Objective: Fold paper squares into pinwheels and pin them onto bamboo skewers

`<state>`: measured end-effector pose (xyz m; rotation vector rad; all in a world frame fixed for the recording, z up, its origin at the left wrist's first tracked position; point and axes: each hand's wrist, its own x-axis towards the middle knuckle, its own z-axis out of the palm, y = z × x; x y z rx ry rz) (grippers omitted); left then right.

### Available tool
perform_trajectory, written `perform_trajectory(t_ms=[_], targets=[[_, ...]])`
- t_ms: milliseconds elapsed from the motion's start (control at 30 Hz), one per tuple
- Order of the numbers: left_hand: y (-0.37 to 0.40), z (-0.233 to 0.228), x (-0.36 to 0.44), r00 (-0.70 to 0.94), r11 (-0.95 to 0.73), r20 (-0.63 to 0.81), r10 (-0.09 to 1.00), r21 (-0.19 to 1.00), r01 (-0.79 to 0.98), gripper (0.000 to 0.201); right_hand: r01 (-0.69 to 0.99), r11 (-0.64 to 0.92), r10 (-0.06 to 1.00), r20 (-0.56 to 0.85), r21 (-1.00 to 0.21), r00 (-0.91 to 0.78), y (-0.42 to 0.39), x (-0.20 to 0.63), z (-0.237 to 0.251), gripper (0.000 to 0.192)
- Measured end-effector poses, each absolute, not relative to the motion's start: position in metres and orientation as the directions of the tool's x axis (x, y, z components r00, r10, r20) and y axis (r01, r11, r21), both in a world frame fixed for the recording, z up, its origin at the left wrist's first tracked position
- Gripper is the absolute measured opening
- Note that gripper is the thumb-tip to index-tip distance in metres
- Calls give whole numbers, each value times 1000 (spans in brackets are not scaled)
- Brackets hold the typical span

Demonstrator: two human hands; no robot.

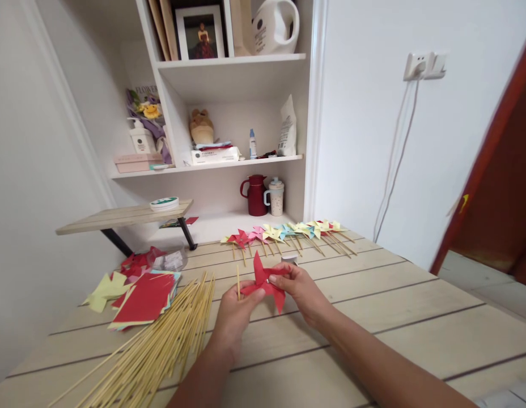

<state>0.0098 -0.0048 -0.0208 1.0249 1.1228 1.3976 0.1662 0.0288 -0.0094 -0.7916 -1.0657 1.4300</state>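
A red paper pinwheel point(260, 274) is held up over the wooden table, between both my hands. My left hand point(237, 306) grips its lower left side, and a thin wooden stick point(238, 282) stands up from the same hand. With thumb and fingers closed, my right hand point(297, 286) pinches the pinwheel near its centre, where a small pale spot shows. How the stick meets the pinwheel, if it does, is hidden. Beyond my hands lies a row of finished paper pinwheels on sticks point(271, 232), in red, pink, yellow and blue.
Many loose sticks point(161, 340) lie in a bundle left of my hands. Beside them are stacked coloured paper sheets point(146, 300), a yellow paper pinwheel shape point(105, 290) and a clear container point(172, 260). A small raised shelf point(127, 217) stands behind; a red jug point(257, 195) sits farther back.
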Motion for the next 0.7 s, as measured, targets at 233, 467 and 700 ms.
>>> perform_trajectory(t_ms=[233,467,700], targets=[[-3,-21,9,-175,-102,55,983,957,-272,44,-385,38,976,117,-922,-184,27,168,-9,41],[-3,-23,11,-168,-93,44,985,950,-297,43,-369,85,956,180,-926,-231,27,166,-8,38],[2,-27,10,-207,-171,129,970,965,-199,35,-347,127,940,225,-929,-257,30,167,-13,39]])
